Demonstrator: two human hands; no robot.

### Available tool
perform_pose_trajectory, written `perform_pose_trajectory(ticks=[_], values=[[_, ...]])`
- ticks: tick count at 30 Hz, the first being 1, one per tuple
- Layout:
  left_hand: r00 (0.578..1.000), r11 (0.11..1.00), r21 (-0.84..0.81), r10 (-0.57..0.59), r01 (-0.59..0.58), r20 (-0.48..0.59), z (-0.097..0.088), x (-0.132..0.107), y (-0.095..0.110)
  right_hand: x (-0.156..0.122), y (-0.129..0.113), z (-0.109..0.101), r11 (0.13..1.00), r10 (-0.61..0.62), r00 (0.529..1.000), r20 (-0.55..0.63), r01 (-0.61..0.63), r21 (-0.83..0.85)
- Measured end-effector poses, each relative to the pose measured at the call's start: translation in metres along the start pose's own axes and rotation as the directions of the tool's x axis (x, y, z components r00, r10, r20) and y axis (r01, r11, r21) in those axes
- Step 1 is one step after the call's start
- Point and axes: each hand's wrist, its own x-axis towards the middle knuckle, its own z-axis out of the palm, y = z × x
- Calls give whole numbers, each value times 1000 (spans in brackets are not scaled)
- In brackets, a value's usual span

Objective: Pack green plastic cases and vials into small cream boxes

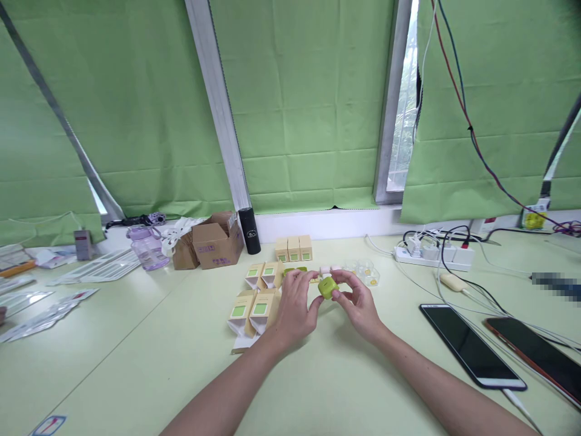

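A small, rounded, lime-green case point(328, 287), which looks like an earbud case, is raised off the table between my two hands. My right hand point(361, 303) pinches it from the right, thumb in front and fingers behind. From the other side, the thumb and index finger of my left hand point(296, 306) close on its left edge. Behind my fingers lie small pale pink-white pieces point(324, 270) and another green item point(290, 270), both partly hidden. Open-flapped cream boxes with green labels point(261, 309) stand left of my left hand.
Small closed boxes point(293, 248) stand at the back, with a clear plastic tray point(367, 272) to their right. Phones point(472, 345), cables and a power strip point(433, 255) occupy the right. At left are a cardboard box point(218, 245), black flask point(249, 231), purple bottle point(147, 248) and flat packets point(45, 315).
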Motion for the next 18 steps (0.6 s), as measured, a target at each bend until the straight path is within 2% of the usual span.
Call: perform_pose_trajectory(ticks=[3,8,18], values=[[998,999,-21,47,-46,37,1,-2,0,-1,-1,2,1000,12,1000,-7,-12,-2],[993,998,-33,54,-51,108,3,-4,-1,-1,-3,5,998,45,999,-20,-46,-33],[996,997,-63,45,-40,78,3,-3,-1,-1,-5,5,997,69,998,5,-69,-29]])
